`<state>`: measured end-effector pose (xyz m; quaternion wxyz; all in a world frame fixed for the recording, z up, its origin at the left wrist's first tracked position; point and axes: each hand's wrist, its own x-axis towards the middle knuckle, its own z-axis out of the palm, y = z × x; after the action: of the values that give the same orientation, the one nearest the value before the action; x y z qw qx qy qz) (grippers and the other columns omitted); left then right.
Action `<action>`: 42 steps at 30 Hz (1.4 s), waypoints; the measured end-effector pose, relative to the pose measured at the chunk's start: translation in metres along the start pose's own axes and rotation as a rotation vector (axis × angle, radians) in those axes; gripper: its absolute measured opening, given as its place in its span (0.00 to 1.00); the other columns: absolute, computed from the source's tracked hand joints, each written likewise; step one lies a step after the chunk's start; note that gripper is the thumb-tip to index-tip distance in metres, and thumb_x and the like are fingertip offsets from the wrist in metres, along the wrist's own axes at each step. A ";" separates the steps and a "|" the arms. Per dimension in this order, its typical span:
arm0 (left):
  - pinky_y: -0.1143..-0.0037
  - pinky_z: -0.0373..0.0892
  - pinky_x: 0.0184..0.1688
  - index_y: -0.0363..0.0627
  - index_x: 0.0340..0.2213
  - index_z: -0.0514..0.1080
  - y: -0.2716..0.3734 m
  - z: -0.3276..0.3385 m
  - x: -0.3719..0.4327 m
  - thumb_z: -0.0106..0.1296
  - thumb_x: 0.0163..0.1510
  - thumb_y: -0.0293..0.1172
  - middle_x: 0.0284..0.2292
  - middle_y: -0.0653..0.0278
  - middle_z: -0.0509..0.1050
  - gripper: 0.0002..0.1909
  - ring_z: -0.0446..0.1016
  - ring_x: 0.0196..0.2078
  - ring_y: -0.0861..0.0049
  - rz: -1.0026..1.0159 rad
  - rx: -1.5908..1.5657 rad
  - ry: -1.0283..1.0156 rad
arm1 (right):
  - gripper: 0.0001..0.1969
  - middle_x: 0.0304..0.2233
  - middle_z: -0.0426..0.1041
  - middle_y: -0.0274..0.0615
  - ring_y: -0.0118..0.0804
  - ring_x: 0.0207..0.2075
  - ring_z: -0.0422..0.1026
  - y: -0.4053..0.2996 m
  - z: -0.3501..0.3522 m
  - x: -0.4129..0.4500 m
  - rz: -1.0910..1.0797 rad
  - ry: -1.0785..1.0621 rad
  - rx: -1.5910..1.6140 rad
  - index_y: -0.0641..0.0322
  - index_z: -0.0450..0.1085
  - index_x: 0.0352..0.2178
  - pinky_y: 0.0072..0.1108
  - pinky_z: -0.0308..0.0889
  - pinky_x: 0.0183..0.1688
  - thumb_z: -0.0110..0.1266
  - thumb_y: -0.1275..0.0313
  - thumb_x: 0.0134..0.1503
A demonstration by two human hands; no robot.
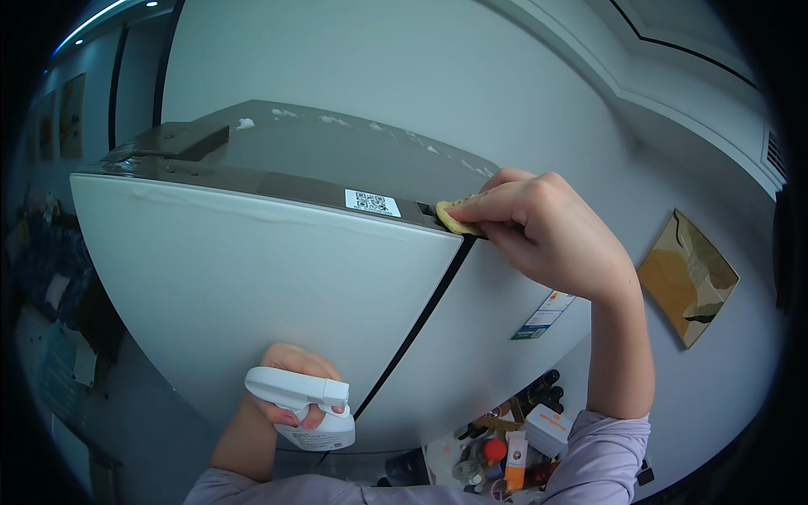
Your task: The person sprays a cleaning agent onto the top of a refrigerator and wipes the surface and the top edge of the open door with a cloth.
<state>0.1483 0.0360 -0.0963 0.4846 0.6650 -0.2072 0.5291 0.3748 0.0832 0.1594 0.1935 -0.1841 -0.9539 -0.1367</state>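
Observation:
A two-door refrigerator with pale door fronts stands before me. Its dark top carries streaks of white foam, mostly along the back edge. Pinched in my right hand is a yellow sponge, pressed on the top front edge near the gap between the doors. My left hand grips a white spray bottle by its neck, in front of the left door, with fingers around the trigger. The sponge is partly hidden by my right fingers.
A printed-code sticker is on the top edge, and a hinge cover sits at its left end. An energy label is on the right door. Below right, bottles and boxes crowd a surface beside a white box. A picture hangs on the right wall.

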 end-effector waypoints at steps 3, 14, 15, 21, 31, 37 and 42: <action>0.73 0.67 0.28 0.15 0.39 0.65 0.000 -0.004 0.002 0.56 0.40 0.21 0.29 0.43 0.74 0.24 0.75 0.22 0.71 0.014 0.078 -0.080 | 0.13 0.28 0.76 0.50 0.45 0.31 0.72 -0.002 0.012 0.015 -0.148 0.104 0.116 0.67 0.75 0.34 0.28 0.69 0.40 0.50 0.83 0.45; 0.72 0.68 0.26 0.16 0.40 0.65 0.001 0.003 -0.005 0.56 0.40 0.21 0.33 0.37 0.73 0.25 0.74 0.19 0.71 -0.009 -0.005 0.011 | 0.13 0.29 0.75 0.53 0.48 0.30 0.75 0.001 -0.021 0.002 0.095 -0.083 -0.039 0.66 0.75 0.34 0.28 0.70 0.38 0.48 0.84 0.46; 0.72 0.68 0.26 0.16 0.40 0.65 -0.001 -0.001 -0.005 0.56 0.40 0.21 0.33 0.37 0.73 0.25 0.74 0.19 0.71 -0.010 -0.012 0.016 | 0.13 0.29 0.76 0.53 0.47 0.30 0.75 0.002 -0.022 -0.003 0.171 -0.047 -0.079 0.66 0.76 0.33 0.28 0.70 0.37 0.48 0.84 0.46; 0.73 0.67 0.21 0.17 0.37 0.66 -0.005 0.002 0.002 0.57 0.40 0.21 0.32 0.39 0.73 0.22 0.74 0.19 0.72 -0.008 -0.064 -0.004 | 0.13 0.33 0.75 0.50 0.46 0.36 0.73 0.013 0.022 -0.024 -0.125 0.242 -0.020 0.69 0.73 0.36 0.27 0.68 0.43 0.48 0.83 0.47; 0.74 0.70 0.22 0.16 0.36 0.67 0.002 0.005 -0.002 0.60 0.38 0.20 0.32 0.36 0.72 0.22 0.75 0.21 0.68 0.001 -0.086 0.100 | 0.16 0.35 0.75 0.50 0.45 0.36 0.71 0.036 0.014 -0.077 0.184 0.288 -0.056 0.71 0.73 0.35 0.28 0.68 0.42 0.48 0.87 0.42; 0.72 0.72 0.23 0.15 0.37 0.66 0.003 0.002 -0.007 0.59 0.39 0.17 0.34 0.33 0.70 0.22 0.76 0.23 0.64 -0.013 -0.112 0.073 | 0.18 0.33 0.75 0.49 0.45 0.35 0.69 0.011 0.027 -0.032 -0.119 0.315 -0.010 0.71 0.72 0.37 0.27 0.67 0.43 0.49 0.85 0.41; 0.71 0.72 0.23 0.14 0.37 0.65 0.004 0.002 -0.009 0.58 0.39 0.16 0.34 0.33 0.70 0.22 0.76 0.24 0.63 0.005 -0.118 0.090 | 0.18 0.35 0.75 0.50 0.44 0.35 0.70 0.027 0.013 -0.061 0.119 0.225 -0.145 0.73 0.72 0.36 0.27 0.67 0.43 0.48 0.85 0.40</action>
<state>0.1433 0.0308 -0.1026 0.5303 0.6104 -0.2179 0.5465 0.4339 0.0931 0.1275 0.2931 -0.2374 -0.9013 -0.2132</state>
